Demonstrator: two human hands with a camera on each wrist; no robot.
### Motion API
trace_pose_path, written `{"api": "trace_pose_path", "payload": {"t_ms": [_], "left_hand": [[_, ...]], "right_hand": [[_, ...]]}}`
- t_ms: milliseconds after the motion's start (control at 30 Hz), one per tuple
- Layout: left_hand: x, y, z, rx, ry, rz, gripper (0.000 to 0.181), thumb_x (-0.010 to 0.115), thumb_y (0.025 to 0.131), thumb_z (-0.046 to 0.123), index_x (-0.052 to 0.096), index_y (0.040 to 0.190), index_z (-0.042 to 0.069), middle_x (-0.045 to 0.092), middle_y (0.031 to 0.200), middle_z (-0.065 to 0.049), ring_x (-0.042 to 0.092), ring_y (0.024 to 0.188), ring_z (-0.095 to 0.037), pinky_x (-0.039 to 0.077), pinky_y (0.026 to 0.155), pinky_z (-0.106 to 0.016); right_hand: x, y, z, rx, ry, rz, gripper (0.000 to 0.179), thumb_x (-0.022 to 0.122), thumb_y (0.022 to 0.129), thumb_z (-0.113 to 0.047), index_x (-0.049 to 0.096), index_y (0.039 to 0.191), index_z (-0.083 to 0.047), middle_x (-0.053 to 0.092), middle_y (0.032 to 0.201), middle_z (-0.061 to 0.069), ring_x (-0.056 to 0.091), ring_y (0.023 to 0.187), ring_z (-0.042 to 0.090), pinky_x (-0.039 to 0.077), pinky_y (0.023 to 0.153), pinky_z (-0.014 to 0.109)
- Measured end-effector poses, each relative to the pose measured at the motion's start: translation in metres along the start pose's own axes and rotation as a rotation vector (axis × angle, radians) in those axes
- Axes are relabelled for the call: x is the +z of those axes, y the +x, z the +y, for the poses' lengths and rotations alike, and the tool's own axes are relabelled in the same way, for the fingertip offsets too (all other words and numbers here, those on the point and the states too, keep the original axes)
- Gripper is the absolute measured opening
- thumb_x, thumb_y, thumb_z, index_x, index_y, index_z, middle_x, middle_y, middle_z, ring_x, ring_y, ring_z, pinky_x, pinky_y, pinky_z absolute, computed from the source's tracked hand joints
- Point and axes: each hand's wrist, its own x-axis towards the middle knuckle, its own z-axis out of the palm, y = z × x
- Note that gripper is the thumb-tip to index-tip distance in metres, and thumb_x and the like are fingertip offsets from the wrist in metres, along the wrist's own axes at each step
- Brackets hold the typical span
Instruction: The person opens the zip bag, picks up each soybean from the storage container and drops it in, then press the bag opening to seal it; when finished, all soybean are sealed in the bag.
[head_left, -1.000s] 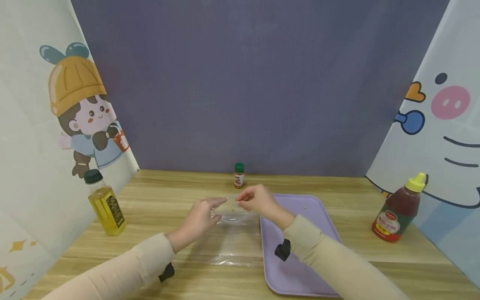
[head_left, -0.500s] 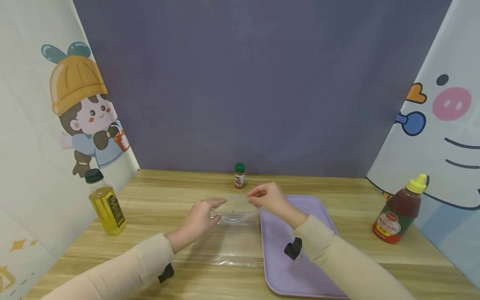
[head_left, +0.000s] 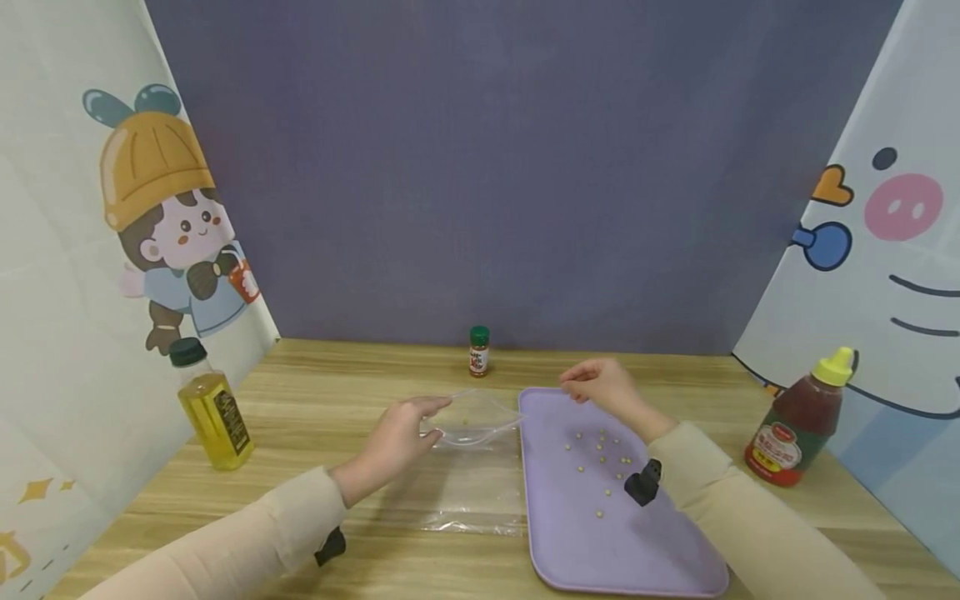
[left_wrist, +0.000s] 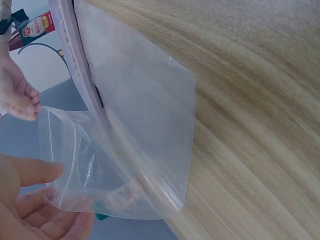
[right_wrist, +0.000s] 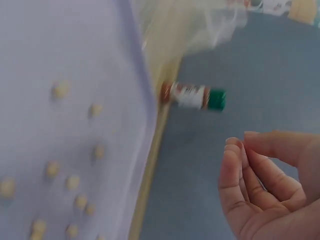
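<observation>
A clear zip bag (head_left: 476, 487) lies on the table, its mouth raised and gaping. My left hand (head_left: 405, 429) holds the mouth's left side, with thumb and fingers spread around it; in the left wrist view the fingers (left_wrist: 75, 225) show beneath the clear plastic. A small yellowish speck shows through the bag near its mouth. My right hand (head_left: 607, 392) is above the far end of the purple tray (head_left: 645, 558), apart from the bag. Its fingers are loosely bent, thumb close to forefinger, nothing visible between them. Several small pale yellow beans (right_wrist: 61, 90) lie scattered on the tray.
A small spice jar (head_left: 478, 352) with a green cap stands behind the bag. An oil bottle (head_left: 215, 412) is at the far left, and a red sauce bottle (head_left: 795, 421) with a yellow cap at the right. A dark panel (head_left: 487, 167) closes off the back.
My right hand has moved right, from the bag's mouth to over the tray, uncovering the beans. The bag's mouth now stretches wider to the right. My left hand has stayed in place.
</observation>
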Motion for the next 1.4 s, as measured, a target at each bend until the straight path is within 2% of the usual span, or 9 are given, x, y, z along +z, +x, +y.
{"api": "trace_pose_path", "payload": {"t_ms": [200,267,433,567,700,800,1033,1400], "left_hand": [[0.000,-0.001,0.000,0.004,-0.005,0.003,0.052,0.074,0.077,-0.002,0.062,0.126,0.004,0.065,0.126,-0.014,0.062,0.116,-0.032,0.053,0.100,-0.043],[0.000,-0.001,0.000,0.007,0.000,0.005,0.052,0.074,0.077,-0.002,0.062,0.126,0.004,0.065,0.126,-0.014,0.062,0.116,-0.032,0.053,0.100,-0.043],[0.001,0.000,-0.001,0.013,0.005,0.004,0.051,0.074,0.077,-0.002,0.062,0.126,0.004,0.065,0.126,-0.014,0.063,0.114,-0.032,0.053,0.098,-0.043],[0.002,0.000,-0.001,0.018,0.000,0.004,0.051,0.073,0.076,-0.003,0.062,0.126,0.004,0.065,0.126,-0.015,0.063,0.114,-0.032,0.053,0.099,-0.044],[0.003,-0.001,-0.001,0.013,-0.007,0.004,0.051,0.073,0.076,-0.003,0.062,0.126,0.004,0.065,0.126,-0.015,0.064,0.112,-0.032,0.054,0.098,-0.043],[0.003,-0.001,-0.001,0.007,-0.015,0.002,0.051,0.074,0.076,-0.003,0.062,0.126,0.004,0.065,0.126,-0.014,0.065,0.111,-0.031,0.054,0.098,-0.043],[0.003,0.000,0.000,0.004,-0.006,0.003,0.051,0.074,0.076,-0.003,0.062,0.126,0.004,0.065,0.126,-0.014,0.065,0.111,-0.030,0.054,0.098,-0.042],[0.000,0.001,0.001,0.005,-0.003,-0.003,0.051,0.074,0.077,-0.003,0.062,0.127,0.005,0.065,0.126,-0.014,0.064,0.112,-0.031,0.054,0.098,-0.043]], "right_hand": [[-0.020,0.003,0.029,0.075,-0.046,0.007,0.027,0.066,0.088,-0.006,0.065,0.108,0.011,0.073,0.095,0.019,0.068,0.074,0.019,0.061,0.070,0.033],[-0.025,0.003,0.039,0.087,-0.048,-0.003,0.028,0.066,0.088,-0.004,0.064,0.109,0.014,0.073,0.092,0.017,0.067,0.072,0.016,0.061,0.071,0.035],[-0.035,0.002,0.062,0.109,-0.036,-0.015,0.029,0.064,0.086,0.002,0.061,0.110,0.018,0.072,0.084,0.011,0.061,0.067,0.006,0.058,0.065,0.028],[-0.039,0.000,0.073,0.135,-0.026,-0.011,0.032,0.063,0.083,0.006,0.060,0.112,0.018,0.071,0.086,0.018,0.062,0.068,0.009,0.056,0.063,0.026],[-0.040,-0.002,0.082,0.187,-0.044,-0.022,0.034,0.065,0.080,0.007,0.060,0.112,0.017,0.071,0.094,0.023,0.062,0.067,0.012,0.056,0.062,0.027],[-0.040,0.000,0.089,0.230,-0.068,-0.039,0.034,0.068,0.077,0.006,0.063,0.110,0.014,0.071,0.089,0.017,0.060,0.063,0.011,0.056,0.059,0.027],[-0.040,0.004,0.099,0.210,-0.112,-0.101,0.027,0.069,0.077,0.006,0.065,0.102,0.014,0.070,0.085,0.011,0.058,0.065,0.009,0.056,0.058,0.023],[-0.043,0.012,0.101,0.234,-0.145,-0.117,0.015,0.073,0.078,0.002,0.072,0.093,0.004,0.070,0.081,0.003,0.058,0.064,0.008,0.055,0.058,0.022]]}}
